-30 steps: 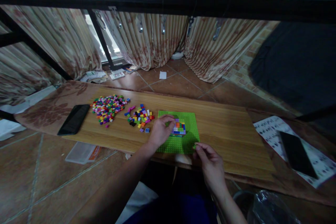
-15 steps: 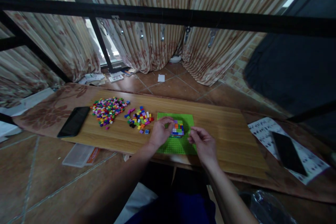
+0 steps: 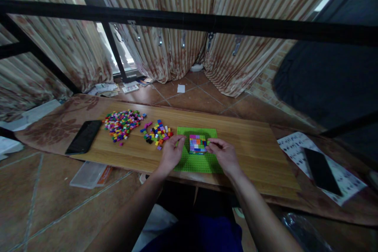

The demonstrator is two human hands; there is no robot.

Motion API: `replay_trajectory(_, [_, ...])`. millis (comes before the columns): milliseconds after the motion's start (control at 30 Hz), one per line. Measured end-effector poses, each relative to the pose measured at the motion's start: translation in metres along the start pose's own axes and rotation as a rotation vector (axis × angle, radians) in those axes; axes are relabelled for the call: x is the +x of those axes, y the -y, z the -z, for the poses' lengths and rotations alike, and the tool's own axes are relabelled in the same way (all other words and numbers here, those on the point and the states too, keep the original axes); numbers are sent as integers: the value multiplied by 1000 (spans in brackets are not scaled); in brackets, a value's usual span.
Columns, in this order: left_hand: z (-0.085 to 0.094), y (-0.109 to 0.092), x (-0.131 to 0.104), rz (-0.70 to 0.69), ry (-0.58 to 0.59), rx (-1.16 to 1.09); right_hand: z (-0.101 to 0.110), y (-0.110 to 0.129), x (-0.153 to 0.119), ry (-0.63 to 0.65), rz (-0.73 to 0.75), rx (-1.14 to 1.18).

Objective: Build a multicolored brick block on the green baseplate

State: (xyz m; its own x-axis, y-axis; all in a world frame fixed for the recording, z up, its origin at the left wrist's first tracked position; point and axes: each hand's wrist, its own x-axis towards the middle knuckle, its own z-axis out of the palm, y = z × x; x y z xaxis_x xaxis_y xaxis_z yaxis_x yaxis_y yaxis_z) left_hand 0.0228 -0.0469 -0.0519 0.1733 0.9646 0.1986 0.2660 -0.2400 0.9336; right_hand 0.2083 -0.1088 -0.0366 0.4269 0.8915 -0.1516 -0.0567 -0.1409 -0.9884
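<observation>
A small block structure of multicoloured toy bricks (image 3: 197, 144) stands on the green studded baseplate (image 3: 197, 165). My right hand (image 3: 226, 156) is at the structure's right side, thumb and forefinger pinched on a small green brick (image 3: 208, 142). Over the baseplate's left edge is my left hand (image 3: 172, 153), apart from the structure. Its thumb and fingertips are drawn close together; whatever may be between them is too small to make out. To the left lies a small group of loose bricks (image 3: 158, 132), partly next to my left hand.
A larger heap of mixed bricks (image 3: 121, 124) lies farther left on the wooden board (image 3: 251, 145). Beside it rests a black tablet or phone (image 3: 84, 137). At right, a dark phone (image 3: 321, 171) lies on a printed sheet (image 3: 298, 141). A black rail (image 3: 189, 21) crosses beyond the board.
My left hand has drawn back leftward from the brick structure, uncovering its left side. My right hand has moved left to the structure's right edge.
</observation>
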Motion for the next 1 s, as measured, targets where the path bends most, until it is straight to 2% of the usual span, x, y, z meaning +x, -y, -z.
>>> replay_trajectory(100, [4, 2, -3, 19, -17, -23, -2, 5, 11, 75, 74, -287])
replay_trajectory(200, [5, 0, -5, 39, -22, -50, -4, 12, 18, 92, 166, -559])
replay_trajectory(333, [7, -3, -7, 60, -16, -76, -10, 20, 19, 84, 222, -719])
replay_trajectory(500, [11, -4, -10, 82, -11, -102, -9, 18, 20, 133, 225, -703])
replay_trajectory(800, [10, 0, -10, 83, -19, -105, -1, 6, 25, 132, 166, -386])
replay_trajectory(1000, [8, 3, -9, 84, -24, -112, -1, 14, 30, 217, 126, -410])
